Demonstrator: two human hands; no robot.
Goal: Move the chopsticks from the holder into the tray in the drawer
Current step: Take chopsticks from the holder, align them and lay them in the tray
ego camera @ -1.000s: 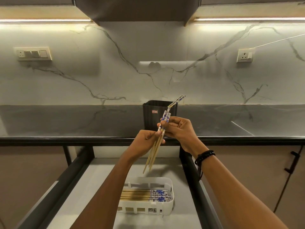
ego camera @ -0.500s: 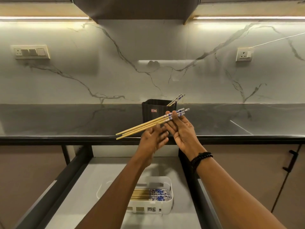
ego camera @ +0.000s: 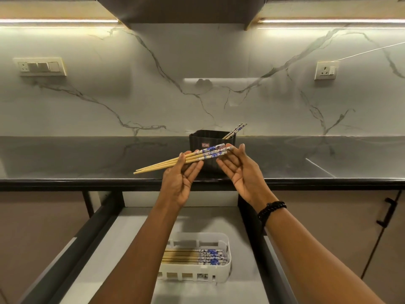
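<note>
The head camera looks down over an open drawer [ego camera: 135, 249] to a dark worktop [ego camera: 87, 159] backed by a veined marble wall. Both hands are raised palm-up in front of the worktop's edge. The left hand [ego camera: 179, 183] has its fingers stretched out nearly straight, and a small bundle of chopsticks [ego camera: 157, 166] lies across them, carried rather than clenched; whether the thumb presses on the bundle cannot be told. The plain wooden tips stick out to the left, lower than the blue-and-white patterned ends on the right. The right hand [ego camera: 243, 174], with a black bead bracelet [ego camera: 271, 209] at the wrist, is also spread flat, and its fingertips touch the patterned ends. Just behind the hands a black holder [ego camera: 197, 141] stands on the worktop, with a last pair of chopsticks [ego camera: 235, 130] leaning out of its right corner. Down in the drawer sits a white slotted tray [ego camera: 228, 249], well below the hands, holding a row of stored chopsticks [ego camera: 197, 256] laid flat with their patterned ends to the right. On the wall are a switch panel [ego camera: 40, 66] at left and a socket [ego camera: 325, 70] at right.
</note>
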